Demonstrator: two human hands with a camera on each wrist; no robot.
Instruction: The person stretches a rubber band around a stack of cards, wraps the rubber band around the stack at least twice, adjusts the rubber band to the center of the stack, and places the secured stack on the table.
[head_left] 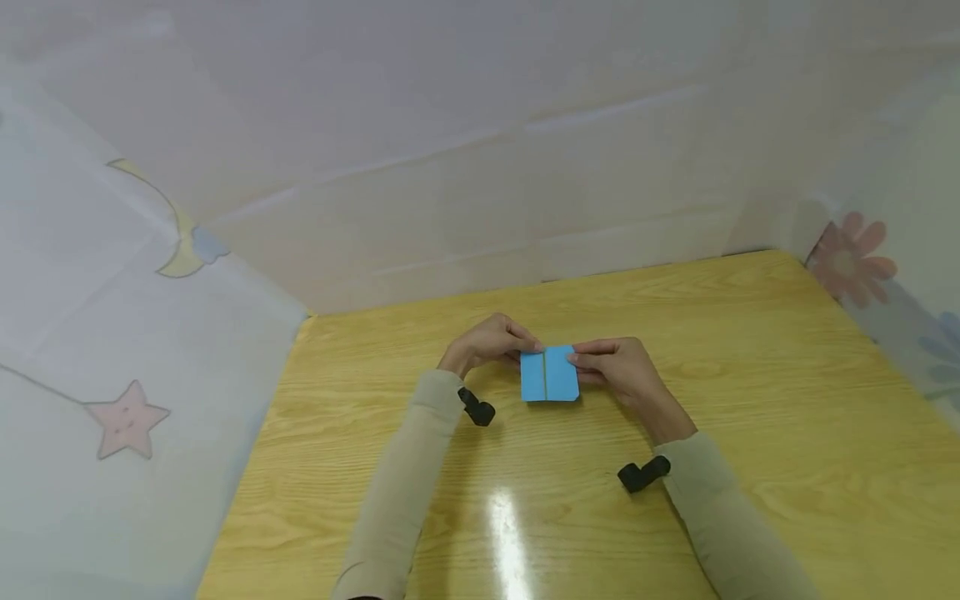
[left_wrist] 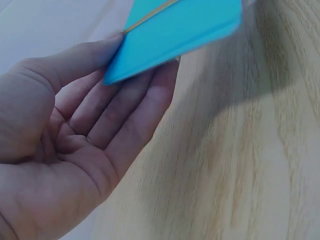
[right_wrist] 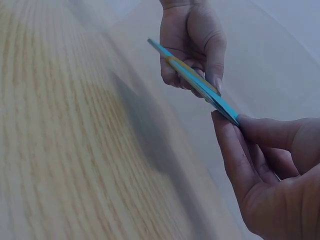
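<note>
A small bundle of blue paper cards [head_left: 562, 379] is held up over the table between both hands. Round it runs a thin tan rubber band [head_left: 545, 379], nearer its left side. My left hand [head_left: 489, 343] pinches the left edge, thumb on top and fingers beneath, as the left wrist view shows. On the opposite edge, my right hand [head_left: 622, 368] grips the bundle between thumb and fingers. Seen edge-on in the right wrist view, the cards [right_wrist: 227, 111] show several thin layers, slightly spread near the right fingertips. Their underside is mostly hidden.
The wooden table [head_left: 360, 467] reaches out on all sides of the hands. Behind it hangs a pale cloth wall [head_left: 465, 200], with printed side walls at left and right. Small black devices [head_left: 476, 407] sit at both wrists.
</note>
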